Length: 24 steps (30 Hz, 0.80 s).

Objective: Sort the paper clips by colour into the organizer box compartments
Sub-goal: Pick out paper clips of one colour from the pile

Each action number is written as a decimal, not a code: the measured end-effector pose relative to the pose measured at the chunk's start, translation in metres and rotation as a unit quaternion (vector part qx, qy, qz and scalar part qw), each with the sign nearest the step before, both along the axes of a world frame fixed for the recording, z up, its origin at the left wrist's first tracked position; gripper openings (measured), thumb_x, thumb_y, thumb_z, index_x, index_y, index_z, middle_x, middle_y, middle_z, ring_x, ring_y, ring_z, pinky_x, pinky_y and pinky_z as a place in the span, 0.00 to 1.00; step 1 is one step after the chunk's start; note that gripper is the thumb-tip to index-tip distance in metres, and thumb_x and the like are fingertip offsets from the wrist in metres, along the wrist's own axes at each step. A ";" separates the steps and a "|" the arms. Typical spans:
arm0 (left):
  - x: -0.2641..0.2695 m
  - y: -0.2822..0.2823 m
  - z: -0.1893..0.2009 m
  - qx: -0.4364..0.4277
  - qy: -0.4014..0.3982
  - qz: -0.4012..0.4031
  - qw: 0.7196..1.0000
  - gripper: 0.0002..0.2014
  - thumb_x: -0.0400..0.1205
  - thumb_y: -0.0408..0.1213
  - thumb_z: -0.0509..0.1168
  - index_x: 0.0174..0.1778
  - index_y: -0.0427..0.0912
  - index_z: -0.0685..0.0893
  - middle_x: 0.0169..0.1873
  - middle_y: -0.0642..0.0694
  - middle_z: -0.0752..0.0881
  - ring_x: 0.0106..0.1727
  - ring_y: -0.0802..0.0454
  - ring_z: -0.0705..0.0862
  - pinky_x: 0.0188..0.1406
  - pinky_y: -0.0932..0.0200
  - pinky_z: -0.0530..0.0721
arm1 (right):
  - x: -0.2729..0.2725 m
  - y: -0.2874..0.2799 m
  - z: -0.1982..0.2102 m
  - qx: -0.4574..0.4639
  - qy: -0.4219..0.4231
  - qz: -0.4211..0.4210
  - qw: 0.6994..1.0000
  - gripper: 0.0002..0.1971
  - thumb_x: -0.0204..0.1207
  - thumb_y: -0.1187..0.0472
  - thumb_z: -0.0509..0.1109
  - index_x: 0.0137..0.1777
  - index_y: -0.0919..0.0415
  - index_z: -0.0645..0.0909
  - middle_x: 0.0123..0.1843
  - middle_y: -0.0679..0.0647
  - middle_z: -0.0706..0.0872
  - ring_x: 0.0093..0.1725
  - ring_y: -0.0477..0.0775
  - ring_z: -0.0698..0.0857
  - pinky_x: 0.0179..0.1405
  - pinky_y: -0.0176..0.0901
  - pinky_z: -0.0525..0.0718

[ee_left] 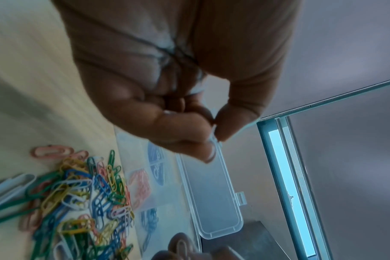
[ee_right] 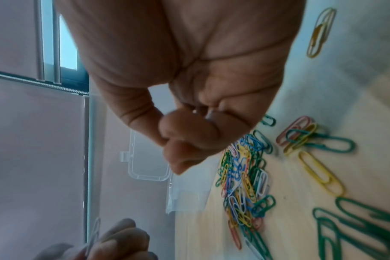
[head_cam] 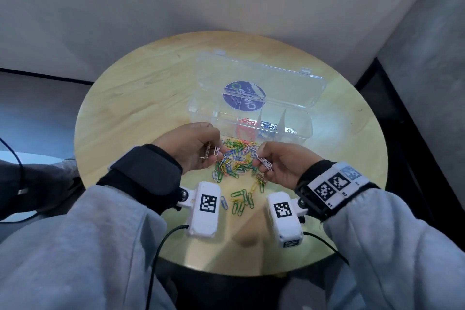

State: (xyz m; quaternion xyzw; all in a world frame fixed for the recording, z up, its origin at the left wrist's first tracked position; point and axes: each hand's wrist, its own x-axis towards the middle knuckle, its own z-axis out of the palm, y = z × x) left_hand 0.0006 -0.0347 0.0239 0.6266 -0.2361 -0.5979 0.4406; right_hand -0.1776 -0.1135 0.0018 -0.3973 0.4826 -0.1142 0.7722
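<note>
A heap of mixed coloured paper clips (head_cam: 235, 161) lies on the round wooden table (head_cam: 141, 108), in front of the clear organizer box (head_cam: 297, 131) with its lid open. Red clips (head_cam: 247, 122), blue clips (head_cam: 268, 125) and a few white clips (head_cam: 290, 131) sit in separate compartments. My left hand (head_cam: 198, 145) hovers at the heap's left edge and pinches a white clip (head_cam: 216, 150) between thumb and fingers (ee_left: 214, 135). My right hand (head_cam: 279, 163) is at the heap's right edge, its curled fingers holding a small bunch of white clips (head_cam: 264, 162).
Loose green clips (head_cam: 242, 200), a yellow clip (head_cam: 253, 187) and a blue clip (head_cam: 224, 202) lie nearer me, between the two wrist cameras (head_cam: 205, 209). The box's open lid (head_cam: 259, 78) leans away behind it. The table stands in a wall corner; cables trail off its near edge.
</note>
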 end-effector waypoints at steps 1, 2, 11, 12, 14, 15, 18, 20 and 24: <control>-0.001 0.001 0.000 0.002 0.006 0.005 1.000 0.13 0.77 0.22 0.55 0.28 0.41 0.69 0.19 0.46 0.82 0.17 0.57 0.79 0.15 0.72 0.74 | -0.002 0.001 0.000 0.002 -0.006 -0.006 1.000 0.11 0.77 0.72 0.56 0.35 0.62 0.70 0.23 0.55 0.81 0.16 0.44 0.75 0.14 0.29 0.72; -0.002 0.001 0.000 0.002 0.009 0.009 1.000 0.14 0.77 0.22 0.56 0.28 0.42 0.69 0.20 0.46 0.81 0.17 0.58 0.78 0.15 0.72 0.74 | -0.003 0.002 0.001 0.003 -0.011 -0.013 1.000 0.11 0.77 0.73 0.55 0.36 0.62 0.71 0.23 0.55 0.81 0.17 0.45 0.75 0.15 0.29 0.73; -0.008 0.004 -0.001 0.011 0.076 0.049 0.996 0.12 0.80 0.28 0.53 0.44 0.38 0.83 0.35 0.42 0.81 0.29 0.54 0.82 0.21 0.68 0.84 | -0.018 -0.001 0.010 0.048 -0.106 -0.068 0.991 0.15 0.78 0.72 0.50 0.52 0.73 0.78 0.36 0.62 0.83 0.28 0.53 0.86 0.30 0.37 0.88; -0.008 0.003 -0.002 0.010 0.088 0.054 0.995 0.13 0.81 0.29 0.52 0.45 0.36 0.83 0.37 0.41 0.82 0.32 0.52 0.84 0.23 0.67 0.86 | -0.022 -0.003 0.013 0.046 -0.118 -0.081 0.989 0.15 0.78 0.71 0.50 0.52 0.74 0.78 0.38 0.63 0.83 0.33 0.55 0.86 0.35 0.39 0.89; -0.010 0.000 -0.003 0.002 0.116 0.067 0.991 0.14 0.83 0.35 0.52 0.48 0.35 0.83 0.40 0.39 0.84 0.39 0.49 0.85 0.29 0.63 0.89 | -0.028 -0.009 0.017 0.038 -0.143 -0.109 0.983 0.16 0.79 0.70 0.50 0.54 0.76 0.78 0.41 0.66 0.84 0.40 0.58 0.86 0.42 0.41 0.89; -0.013 -0.005 -0.001 -0.004 0.129 0.066 0.989 0.15 0.84 0.39 0.53 0.48 0.34 0.83 0.42 0.38 0.84 0.41 0.48 0.85 0.32 0.62 0.89 | -0.034 -0.015 0.020 0.033 -0.156 -0.127 0.979 0.16 0.79 0.69 0.50 0.54 0.76 0.77 0.43 0.67 0.84 0.42 0.59 0.85 0.44 0.42 0.88; -0.020 -0.015 0.005 -0.025 0.151 0.060 0.986 0.20 0.85 0.46 0.53 0.51 0.33 0.82 0.46 0.37 0.85 0.46 0.46 0.85 0.37 0.59 0.89 | -0.044 -0.029 0.027 0.017 -0.172 -0.169 0.970 0.14 0.79 0.66 0.51 0.52 0.73 0.77 0.46 0.67 0.83 0.44 0.61 0.84 0.43 0.42 0.88; -0.029 -0.028 0.012 -0.042 0.157 0.051 0.985 0.22 0.85 0.48 0.53 0.52 0.32 0.82 0.47 0.36 0.85 0.46 0.46 0.85 0.37 0.58 0.90 | -0.052 -0.042 0.031 0.002 -0.173 -0.197 0.965 0.14 0.79 0.64 0.52 0.51 0.72 0.76 0.47 0.67 0.81 0.45 0.61 0.83 0.47 0.44 0.87; -0.053 -0.066 0.022 -0.048 0.128 0.012 0.991 0.23 0.85 0.52 0.52 0.52 0.34 0.81 0.48 0.38 0.83 0.47 0.48 0.84 0.48 0.58 0.86 | -0.064 -0.064 0.033 -0.007 -0.171 -0.227 0.959 0.14 0.80 0.60 0.52 0.53 0.70 0.74 0.48 0.65 0.78 0.47 0.60 0.80 0.53 0.47 0.80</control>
